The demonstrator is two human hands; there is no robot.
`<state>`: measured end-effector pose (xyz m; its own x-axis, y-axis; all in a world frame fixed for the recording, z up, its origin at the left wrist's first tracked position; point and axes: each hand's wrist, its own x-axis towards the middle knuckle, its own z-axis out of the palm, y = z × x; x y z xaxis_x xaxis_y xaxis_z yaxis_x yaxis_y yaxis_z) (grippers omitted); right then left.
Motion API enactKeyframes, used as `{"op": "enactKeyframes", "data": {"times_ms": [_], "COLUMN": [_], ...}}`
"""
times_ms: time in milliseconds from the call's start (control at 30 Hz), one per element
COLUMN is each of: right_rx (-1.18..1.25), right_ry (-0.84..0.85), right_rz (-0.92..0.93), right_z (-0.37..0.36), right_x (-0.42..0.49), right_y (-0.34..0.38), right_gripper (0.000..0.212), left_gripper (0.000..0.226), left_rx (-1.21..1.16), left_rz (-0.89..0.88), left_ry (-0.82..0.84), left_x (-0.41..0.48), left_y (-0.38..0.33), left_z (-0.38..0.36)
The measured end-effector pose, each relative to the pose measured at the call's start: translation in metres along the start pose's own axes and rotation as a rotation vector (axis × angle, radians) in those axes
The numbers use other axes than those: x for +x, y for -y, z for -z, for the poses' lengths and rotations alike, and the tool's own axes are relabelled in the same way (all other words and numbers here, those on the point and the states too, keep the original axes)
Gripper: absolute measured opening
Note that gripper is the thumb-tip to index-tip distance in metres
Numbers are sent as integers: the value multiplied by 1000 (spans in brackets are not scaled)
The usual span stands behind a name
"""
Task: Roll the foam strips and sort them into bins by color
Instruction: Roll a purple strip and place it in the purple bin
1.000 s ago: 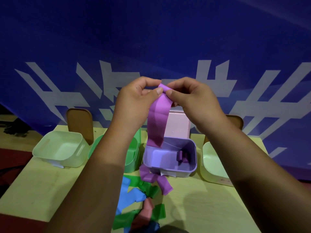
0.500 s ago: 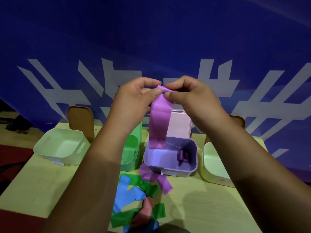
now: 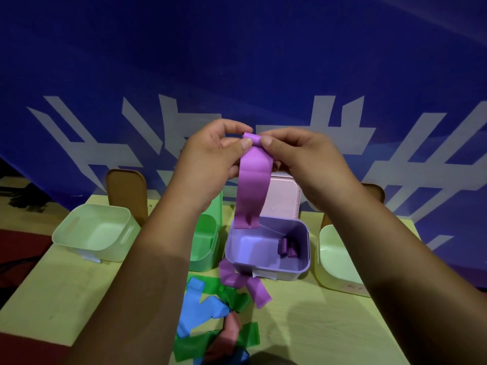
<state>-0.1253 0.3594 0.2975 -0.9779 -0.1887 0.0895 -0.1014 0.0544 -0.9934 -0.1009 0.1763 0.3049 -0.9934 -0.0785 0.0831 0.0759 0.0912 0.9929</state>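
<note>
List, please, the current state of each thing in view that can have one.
left hand, pinches the top end of the purple strip.
right hand, pinches the same end.
purple strip, hanging, only its top curled over.
purple bin, open, purple rolls inside.
green bin, open, partly hidden.
pale left bin, open, nothing visible inside.
loose strips, unrolled, lying in a heap.

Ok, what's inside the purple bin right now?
The bin holds rolled strips by its right wall; how many is unclear. The hanging strip covers its left rear corner, so anything there is hidden.
</note>
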Motion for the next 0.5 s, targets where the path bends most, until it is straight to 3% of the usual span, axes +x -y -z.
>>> {"op": "enactKeyframes", "data": {"times_ms": [233,500], "right_rx": [-71,-97], "right_ry": [-96,-92], "right_rz": [76,131], "right_z": [0,-1], "right_x": [2,-1], "right_y": [3,4], "right_gripper": [17,19], "left_gripper": [22,24], "left_rx": [-125,-137], "left_rz": [70,89], "left_ry": [-18,-7], "left_x": [0,1], "left_y": [-3,-3], "left_z": [-4,-8]}}
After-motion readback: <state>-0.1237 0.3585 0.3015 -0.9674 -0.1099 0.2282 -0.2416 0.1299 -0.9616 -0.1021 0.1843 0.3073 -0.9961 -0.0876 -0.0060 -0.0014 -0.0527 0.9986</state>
